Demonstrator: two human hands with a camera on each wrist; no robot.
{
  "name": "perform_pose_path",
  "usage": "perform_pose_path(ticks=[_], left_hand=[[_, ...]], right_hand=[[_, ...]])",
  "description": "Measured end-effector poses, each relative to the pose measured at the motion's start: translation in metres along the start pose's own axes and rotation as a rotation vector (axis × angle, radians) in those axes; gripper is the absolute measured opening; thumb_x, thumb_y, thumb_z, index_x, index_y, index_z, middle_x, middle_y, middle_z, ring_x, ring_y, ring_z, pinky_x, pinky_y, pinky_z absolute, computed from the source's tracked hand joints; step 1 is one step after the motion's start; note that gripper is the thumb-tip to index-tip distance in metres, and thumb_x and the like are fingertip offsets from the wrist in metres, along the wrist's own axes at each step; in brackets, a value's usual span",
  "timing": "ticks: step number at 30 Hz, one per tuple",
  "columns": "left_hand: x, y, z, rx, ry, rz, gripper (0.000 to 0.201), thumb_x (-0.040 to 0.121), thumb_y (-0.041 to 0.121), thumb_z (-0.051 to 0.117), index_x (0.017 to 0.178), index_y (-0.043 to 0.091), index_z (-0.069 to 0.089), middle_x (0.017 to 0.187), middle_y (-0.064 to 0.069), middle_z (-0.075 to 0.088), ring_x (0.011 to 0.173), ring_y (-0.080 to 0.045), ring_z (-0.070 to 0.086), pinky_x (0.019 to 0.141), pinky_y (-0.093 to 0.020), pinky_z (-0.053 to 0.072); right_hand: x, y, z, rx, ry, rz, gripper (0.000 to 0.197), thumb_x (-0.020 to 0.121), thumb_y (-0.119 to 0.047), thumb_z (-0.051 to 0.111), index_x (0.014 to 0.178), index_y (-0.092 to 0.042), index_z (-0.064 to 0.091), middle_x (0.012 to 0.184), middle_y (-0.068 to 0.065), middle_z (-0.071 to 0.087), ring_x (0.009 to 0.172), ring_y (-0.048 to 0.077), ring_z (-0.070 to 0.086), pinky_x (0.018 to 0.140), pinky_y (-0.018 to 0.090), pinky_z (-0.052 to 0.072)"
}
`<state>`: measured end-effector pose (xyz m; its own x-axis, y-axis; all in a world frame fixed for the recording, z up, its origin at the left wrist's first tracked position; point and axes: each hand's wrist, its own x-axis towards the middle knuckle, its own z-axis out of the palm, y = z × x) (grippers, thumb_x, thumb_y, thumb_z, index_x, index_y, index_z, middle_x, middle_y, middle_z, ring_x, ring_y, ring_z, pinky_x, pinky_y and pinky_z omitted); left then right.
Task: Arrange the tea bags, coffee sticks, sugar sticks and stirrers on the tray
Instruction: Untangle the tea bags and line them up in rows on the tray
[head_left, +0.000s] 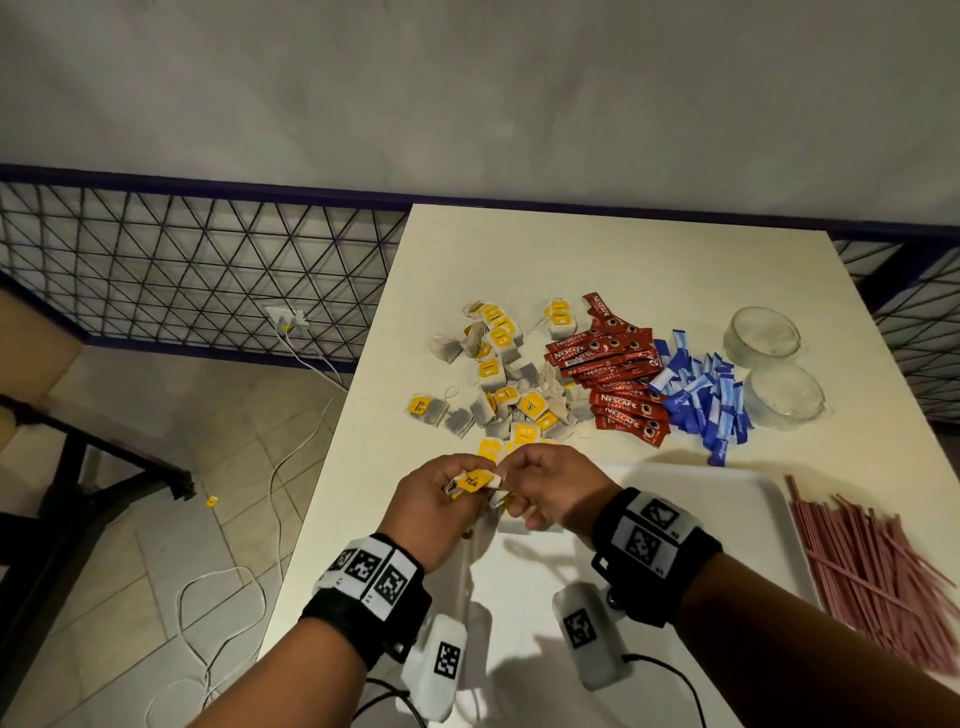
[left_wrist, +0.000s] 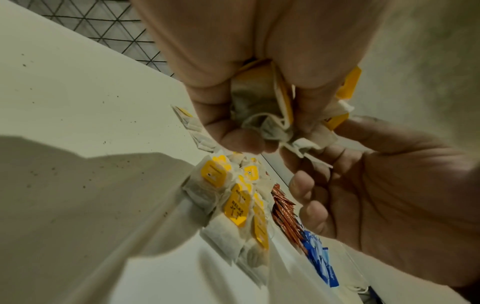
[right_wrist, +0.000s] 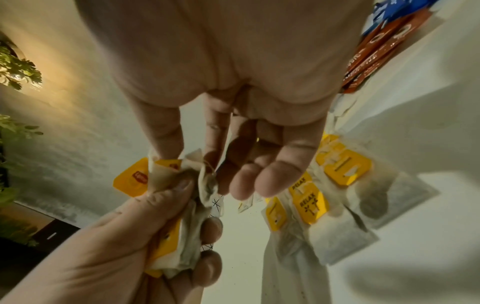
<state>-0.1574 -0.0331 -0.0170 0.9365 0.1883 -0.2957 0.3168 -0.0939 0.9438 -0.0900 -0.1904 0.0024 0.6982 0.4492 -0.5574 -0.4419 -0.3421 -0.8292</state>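
Note:
My left hand (head_left: 457, 486) grips a bunch of tea bags (head_left: 474, 481) with yellow tags, held above the near-left corner of the white tray (head_left: 701, 509). My right hand (head_left: 511, 488) meets it from the right. Its thumb and forefinger pinch the edge of one tea bag (right_wrist: 166, 168) in the bunch, and the other fingers hang loosely curled. The loose tea bag pile (head_left: 498, 379) lies beyond the hands, with red coffee sticks (head_left: 618, 374) and blue sugar sticks (head_left: 701, 395) to its right. Pink stirrers (head_left: 872, 561) lie right of the tray.
Two glass cups (head_left: 761, 338) (head_left: 784, 397) stand behind the sugar sticks. The table's left edge (head_left: 332, 441) runs just left of my left hand, with cables on the floor (head_left: 218, 597) below. A wire fence (head_left: 208, 270) stands behind.

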Motion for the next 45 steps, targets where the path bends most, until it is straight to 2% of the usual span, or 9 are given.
perform_pose_path(ticks=[4, 7, 12, 15, 20, 26, 30, 34, 45], left_hand=[[0.002, 0.0, 0.001, 0.066, 0.007, 0.026, 0.026, 0.082, 0.001, 0.068, 0.097, 0.023, 0.071, 0.088, -0.001, 0.068, 0.056, -0.002, 0.058, 0.05, -0.023, 0.047], [0.003, 0.004, 0.003, 0.104, -0.029, 0.028, 0.03, 0.079, 0.003, 0.068, 0.101, 0.022, 0.07, 0.088, 0.003, 0.067, 0.057, 0.002, 0.057, 0.051, -0.023, 0.048], [0.002, 0.008, -0.003, 0.085, -0.094, 0.024, 0.016, 0.076, 0.039, 0.063, 0.086, 0.032, 0.072, 0.057, 0.007, 0.061, 0.049, -0.012, 0.053, 0.048, -0.028, 0.049], [0.001, 0.008, -0.011, 0.02, -0.075, 0.0, 0.033, 0.068, 0.052, 0.064, 0.089, 0.027, 0.072, 0.053, 0.003, 0.057, 0.047, -0.015, 0.051, 0.047, -0.028, 0.046], [0.006, 0.02, -0.015, -0.007, -0.072, 0.018, 0.027, 0.074, 0.03, 0.065, 0.097, 0.02, 0.072, 0.058, 0.007, 0.061, 0.048, -0.009, 0.052, 0.047, -0.028, 0.046], [0.002, 0.019, -0.013, 0.026, -0.183, 0.039, 0.023, 0.077, 0.029, 0.069, 0.095, 0.015, 0.07, 0.062, 0.01, 0.064, 0.054, -0.005, 0.055, 0.048, -0.024, 0.045], [-0.001, 0.013, -0.014, 0.013, -0.11, -0.023, 0.012, 0.087, 0.016, 0.066, 0.095, 0.011, 0.073, 0.062, 0.004, 0.064, 0.048, -0.009, 0.056, 0.041, -0.024, 0.044], [-0.002, -0.003, -0.032, 0.006, 0.01, -0.09, 0.023, 0.072, 0.034, 0.064, 0.079, 0.012, 0.068, 0.066, -0.01, 0.057, 0.054, -0.023, 0.051, 0.044, -0.03, 0.047], [-0.012, -0.034, -0.067, 0.034, 0.071, -0.194, 0.008, 0.088, 0.013, 0.065, 0.081, 0.016, 0.066, 0.066, -0.003, 0.06, 0.053, -0.02, 0.052, 0.043, -0.028, 0.045]], right_hand=[[-0.006, -0.005, -0.002, 0.005, -0.012, 0.01, 0.007, 0.072, -0.02, 0.072, 0.076, -0.018, 0.066, 0.067, 0.009, 0.064, 0.071, 0.026, 0.054, 0.056, 0.03, 0.043], [-0.009, -0.008, -0.005, 0.005, -0.026, 0.006, 0.015, 0.083, -0.01, 0.071, 0.075, -0.014, 0.058, 0.062, 0.004, 0.061, 0.063, 0.018, 0.057, 0.053, 0.027, 0.044], [-0.011, -0.018, -0.022, -0.059, 0.035, -0.105, 0.015, 0.089, -0.006, 0.065, 0.078, -0.013, 0.056, 0.066, 0.003, 0.058, 0.055, 0.013, 0.055, 0.052, 0.025, 0.044], [-0.011, -0.028, -0.035, -0.197, 0.112, -0.215, 0.015, 0.09, -0.009, 0.063, 0.08, -0.015, 0.055, 0.064, 0.001, 0.057, 0.057, 0.013, 0.055, 0.057, 0.028, 0.044], [-0.01, -0.034, -0.038, -0.583, 0.128, -0.292, 0.011, 0.088, -0.023, 0.065, 0.083, -0.027, 0.056, 0.074, -0.005, 0.061, 0.067, 0.011, 0.055, 0.063, 0.024, 0.043], [-0.007, -0.036, -0.019, -0.506, 0.071, -0.324, 0.017, 0.088, -0.024, 0.066, 0.078, -0.033, 0.055, 0.071, -0.01, 0.062, 0.067, 0.011, 0.056, 0.064, 0.027, 0.045], [0.001, -0.035, -0.007, -0.527, 0.058, -0.363, 0.017, 0.086, -0.025, 0.069, 0.076, -0.033, 0.058, 0.081, -0.01, 0.059, 0.059, 0.004, 0.049, 0.059, 0.022, 0.039], [0.014, -0.024, 0.002, -0.574, 0.025, -0.249, 0.02, 0.088, -0.023, 0.065, 0.074, -0.033, 0.055, 0.078, -0.004, 0.063, 0.075, 0.02, 0.066, 0.069, 0.036, 0.053], [0.036, 0.019, 0.03, -0.758, 0.013, -0.07, 0.009, 0.09, -0.026, 0.06, 0.084, -0.026, 0.054, 0.083, 0.0, 0.058, 0.082, 0.028, 0.062, 0.079, 0.038, 0.053]])
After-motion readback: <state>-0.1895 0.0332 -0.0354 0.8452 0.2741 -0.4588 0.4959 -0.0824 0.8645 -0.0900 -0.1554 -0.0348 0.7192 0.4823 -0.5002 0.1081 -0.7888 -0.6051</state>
